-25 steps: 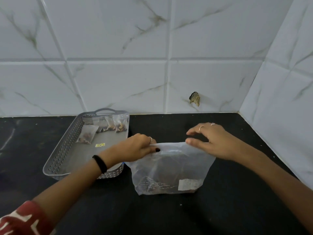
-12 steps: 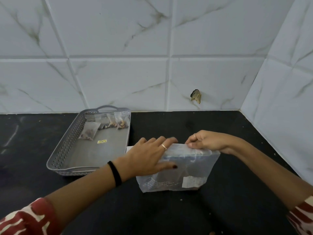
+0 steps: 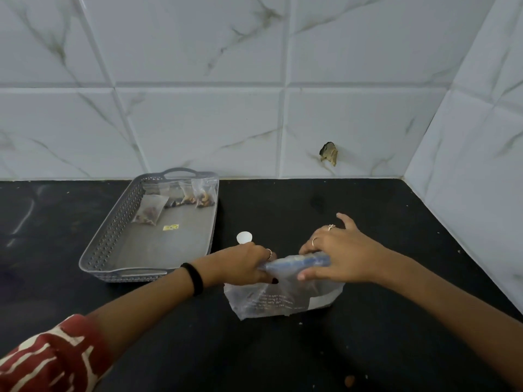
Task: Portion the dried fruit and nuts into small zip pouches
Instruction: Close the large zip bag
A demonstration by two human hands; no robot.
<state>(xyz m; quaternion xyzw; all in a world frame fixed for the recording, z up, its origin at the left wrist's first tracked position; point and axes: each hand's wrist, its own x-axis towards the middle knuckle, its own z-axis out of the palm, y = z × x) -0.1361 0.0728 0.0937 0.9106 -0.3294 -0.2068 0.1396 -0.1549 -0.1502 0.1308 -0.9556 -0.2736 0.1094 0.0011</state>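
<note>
A large clear plastic bag (image 3: 278,302) with printed text and a white label stands on the black counter (image 3: 339,349) in front of me. Its top is folded into a bluish roll (image 3: 297,262). My left hand (image 3: 243,264) grips the left end of that roll. My right hand (image 3: 336,256) holds the right end, thumb underneath and fingers over it. The bag's contents look dark and are hard to make out. Several small zip pouches (image 3: 202,195) with nuts and dried fruit lie at the far end of a grey perforated tray (image 3: 113,230).
A small white round cap (image 3: 244,237) lies on the counter just beyond my left hand. Marble-look tiled walls close off the back and right side. A small brown bit (image 3: 349,379) lies near the counter's front edge.
Both hands have come nearer and lower, and the bag's top is now rolled down further. My left hand has shifted from lying flat on the bag to gripping the roll's end. The white cap has come into sight.
</note>
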